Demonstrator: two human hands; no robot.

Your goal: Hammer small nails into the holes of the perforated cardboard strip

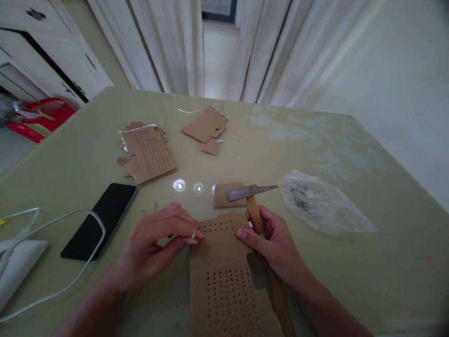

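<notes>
two hands work over a perforated cardboard sheet lying on the green surface right in front of the person. left hand pinches a small nail between thumb and fingertips at the sheet's upper left corner. right hand is closed around the wooden handle of a hammer, its metal head lifted above the sheet. near the left forearm lies a black phone; a clear plastic bag sits to the right.
</notes>
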